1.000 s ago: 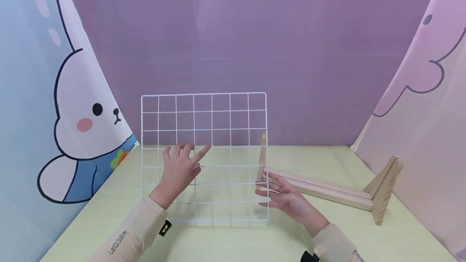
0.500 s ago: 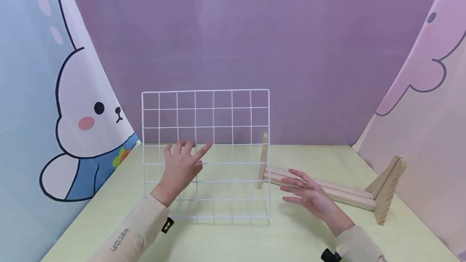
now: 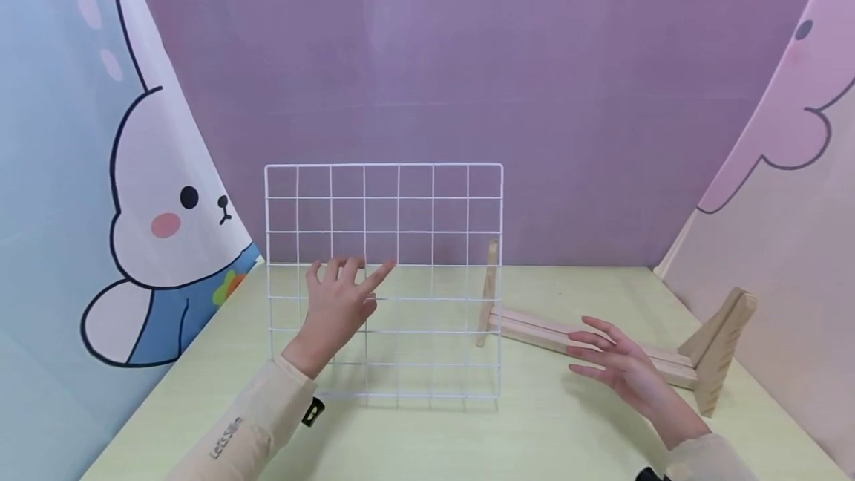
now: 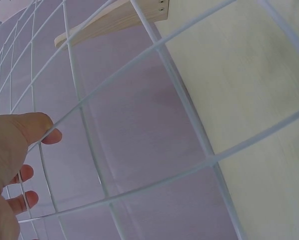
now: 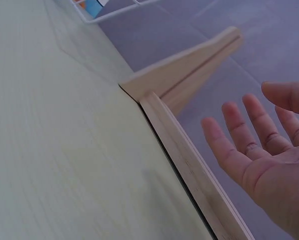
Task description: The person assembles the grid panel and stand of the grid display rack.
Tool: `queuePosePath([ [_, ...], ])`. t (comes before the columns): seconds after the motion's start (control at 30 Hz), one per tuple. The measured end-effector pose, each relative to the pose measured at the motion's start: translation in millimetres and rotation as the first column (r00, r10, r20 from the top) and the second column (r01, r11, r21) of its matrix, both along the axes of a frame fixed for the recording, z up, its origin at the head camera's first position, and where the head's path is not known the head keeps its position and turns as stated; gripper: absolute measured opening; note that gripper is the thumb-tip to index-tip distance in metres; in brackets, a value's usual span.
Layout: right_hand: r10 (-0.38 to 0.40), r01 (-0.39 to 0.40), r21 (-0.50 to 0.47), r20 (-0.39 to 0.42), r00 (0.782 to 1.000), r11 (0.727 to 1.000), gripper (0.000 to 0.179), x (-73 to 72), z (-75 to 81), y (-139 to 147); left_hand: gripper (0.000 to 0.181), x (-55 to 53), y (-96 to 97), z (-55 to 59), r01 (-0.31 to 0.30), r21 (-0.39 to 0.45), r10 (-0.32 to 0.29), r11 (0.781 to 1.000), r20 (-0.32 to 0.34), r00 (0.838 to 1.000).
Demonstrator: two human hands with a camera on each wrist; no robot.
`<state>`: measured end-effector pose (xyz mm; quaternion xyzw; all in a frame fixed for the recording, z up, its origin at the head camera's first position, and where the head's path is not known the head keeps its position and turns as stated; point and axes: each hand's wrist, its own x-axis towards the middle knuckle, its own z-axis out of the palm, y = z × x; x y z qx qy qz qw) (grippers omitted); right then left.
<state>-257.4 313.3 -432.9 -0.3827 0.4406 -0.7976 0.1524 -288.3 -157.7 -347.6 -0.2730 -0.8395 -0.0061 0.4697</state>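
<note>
A white wire grid panel point(image 3: 384, 164) stands upright on the left half of the table. My left hand point(image 3: 337, 312) grips it at mid-height; in the left wrist view, the thumb and curled fingertips point(image 4: 25, 201) hook round the wires. To the right lies a wooden stand point(image 3: 534, 327), a grooved crossbar joining two tapered end pieces. My right hand point(image 3: 631, 371) hovers in front of the crossbar, holding nothing, its fingers spread and relaxed. From the right wrist view, the palm point(image 5: 284, 180) appears beside the crossbar point(image 5: 189, 165), apart from it.
A pale yellow-green table point(image 3: 534, 429) carries both things. Behind it hangs a purple cloth point(image 3: 568, 95). Cartoon-printed cloths flank the table, one blue point(image 3: 47, 169) at left and one pink and cream point(image 3: 795, 243) at right.
My right hand has left the grid's right edge and moved rightward to the stand's crossbar. The left hand keeps its grip, and the grid stays almost where it was.
</note>
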Motion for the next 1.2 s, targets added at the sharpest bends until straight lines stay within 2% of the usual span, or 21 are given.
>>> queuePosePath([
  [0.23, 0.002, -0.002, -0.065, -0.003, 1.000, 0.998, 0.065, 7.6, -1.7, 29, 0.077, -1.3, 1.2, -0.4, -0.009, -0.007, 0.008, 1.000, -0.020, 1.000],
  [0.43, -0.078, 0.080, -0.078, 0.028, 0.997, 0.994, 0.062, 16.9, -1.4, 45, 0.078, -1.4, 0.8, -0.1, -0.013, -0.005, 0.013, 1.000, -0.031, 0.999],
  [0.67, -0.128, 0.130, -0.093, 0.028, 0.991, 0.987, 0.061, 28.2, -3.2, 64, 0.076, -1.2, 0.7, -0.2, -0.006, 0.003, 0.006, 1.000, -0.043, 0.999],
  [1.0, -0.088, 0.075, -0.200, -0.056, 0.995, 0.977, 0.061, 39.9, 5.2, 90, 0.075, -0.4, 0.7, 2.0, -0.005, 0.016, 0.006, 1.000, -0.045, 0.999],
  [1.2, -0.116, 0.099, -0.226, -0.062, 0.991, 0.969, 0.058, 46.7, 9.1, 106, 0.074, 0.3, 0.7, 2.5, -0.005, 0.018, 0.006, 1.000, -0.046, 0.999],
])
